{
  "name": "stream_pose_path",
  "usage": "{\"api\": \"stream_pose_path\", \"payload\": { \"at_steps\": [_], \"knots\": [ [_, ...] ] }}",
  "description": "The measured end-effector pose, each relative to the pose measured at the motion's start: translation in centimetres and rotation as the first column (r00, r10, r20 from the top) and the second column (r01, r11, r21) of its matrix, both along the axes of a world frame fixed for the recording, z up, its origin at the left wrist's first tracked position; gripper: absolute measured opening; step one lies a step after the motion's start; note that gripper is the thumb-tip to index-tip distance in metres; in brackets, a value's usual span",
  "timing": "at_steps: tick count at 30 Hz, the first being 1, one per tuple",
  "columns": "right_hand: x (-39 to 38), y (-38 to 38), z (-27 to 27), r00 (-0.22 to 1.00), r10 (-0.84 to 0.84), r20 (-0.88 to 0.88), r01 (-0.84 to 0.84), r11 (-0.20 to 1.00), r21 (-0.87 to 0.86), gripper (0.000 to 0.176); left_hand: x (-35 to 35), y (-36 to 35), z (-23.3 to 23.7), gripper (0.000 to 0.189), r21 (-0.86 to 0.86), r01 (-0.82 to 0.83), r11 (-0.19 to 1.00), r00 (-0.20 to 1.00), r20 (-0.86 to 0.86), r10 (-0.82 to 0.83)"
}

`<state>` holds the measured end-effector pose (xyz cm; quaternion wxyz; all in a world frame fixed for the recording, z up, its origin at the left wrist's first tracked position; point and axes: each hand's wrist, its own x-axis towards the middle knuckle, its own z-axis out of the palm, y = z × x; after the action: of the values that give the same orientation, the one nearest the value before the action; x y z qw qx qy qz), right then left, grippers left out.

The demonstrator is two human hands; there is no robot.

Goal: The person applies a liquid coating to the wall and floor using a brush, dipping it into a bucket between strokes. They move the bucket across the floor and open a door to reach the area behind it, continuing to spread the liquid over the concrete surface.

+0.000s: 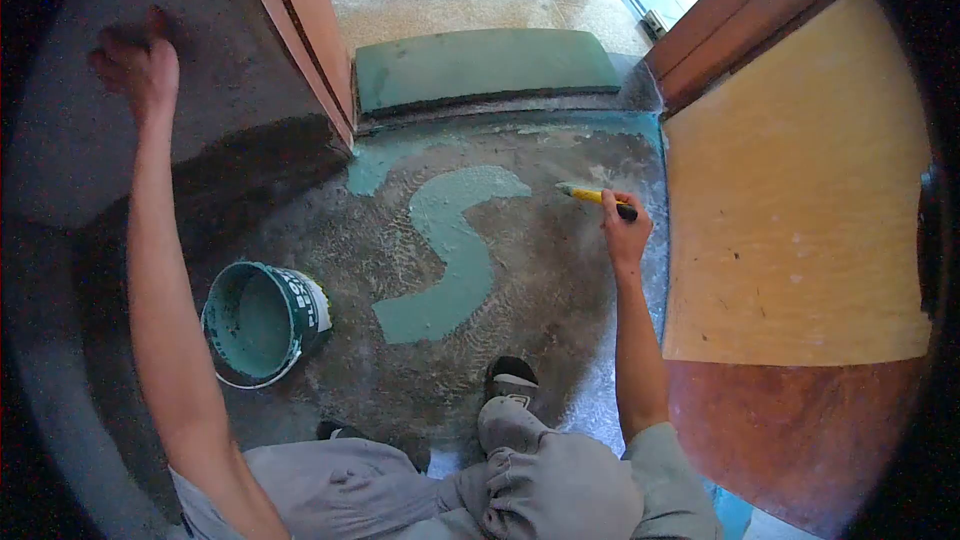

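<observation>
My right hand (627, 230) is closed round a yellow-and-black-handled paintbrush (588, 195), its tip pointing left, low over the bare grey floor near the doorway. Left of that tip, a thick green S-shaped band of coating (455, 240) lies on the floor. My left hand (140, 65) is stretched out against the dark grey wall at upper left, fingers spread and holding nothing. A dark green bucket (312, 302) with white lettering and a wire handle stands on the floor at left, with green coating inside.
A green-coated doorsill (485, 70) crosses the doorway between brown frame posts (300, 20). On the right stands a yellowish panel (800, 210) above a reddish-brown lower part. My shoe (512, 380) is close to the green band's lower end. Green coating also edges the floor below the sill.
</observation>
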<state>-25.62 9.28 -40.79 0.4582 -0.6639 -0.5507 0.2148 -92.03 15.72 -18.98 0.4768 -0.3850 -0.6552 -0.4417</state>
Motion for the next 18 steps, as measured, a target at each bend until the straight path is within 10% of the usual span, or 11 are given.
{"api": "stream_pose_path", "payload": {
  "at_steps": [8, 11, 18],
  "knots": [
    [0.6, 1.1, -0.5, 1.000, -0.010, -0.021, 0.011, 0.998, 0.064, 0.023, -1.4, -0.1, 0.1, 0.081, -0.133, 0.017, 0.991, 0.999, 0.032, -0.013],
    [0.6, 0.4, -0.3, 0.997, 0.007, -0.079, 0.001, 0.995, 0.098, 0.021, -4.1, 0.2, 0.3, 0.069, -0.460, -0.130, 0.878, 0.992, -0.067, 0.111],
    [-11.1, -7.8, 11.7, 0.834, 0.509, -0.211, -0.495, 0.861, 0.118, 0.014, 7.4, -3.4, 2.9, 0.079, -0.305, 0.108, 0.946, 0.956, 0.292, -0.015]
  ]
}}
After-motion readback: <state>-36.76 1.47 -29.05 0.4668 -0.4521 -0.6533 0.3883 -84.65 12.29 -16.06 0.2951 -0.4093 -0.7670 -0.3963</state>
